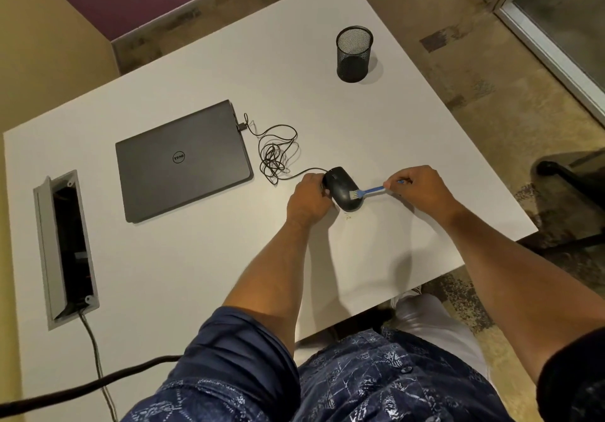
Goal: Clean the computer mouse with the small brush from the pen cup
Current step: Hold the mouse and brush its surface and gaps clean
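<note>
- Head cam: I see L hand [309, 200] gripping mouse [342, 189], table [196, 274] centre.
- R hand [417, 189] pinches blue brush [368, 191], bristles on mouse.
- Pen cup [354, 54] at 12 o'clock, well apart.

A glossy black plastic computer mouse [342, 190], blue-handled small brush [369, 191], black wire-mesh pen cup [354, 54], dark grey closed laptop [183, 161], white rectangular table [203, 274], navy white-patterned shirt [360, 382].

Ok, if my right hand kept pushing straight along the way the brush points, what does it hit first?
The right hand points the brush left, bristles already on the mouse. So the mouse comes first, with the left hand holding it just behind.
</note>
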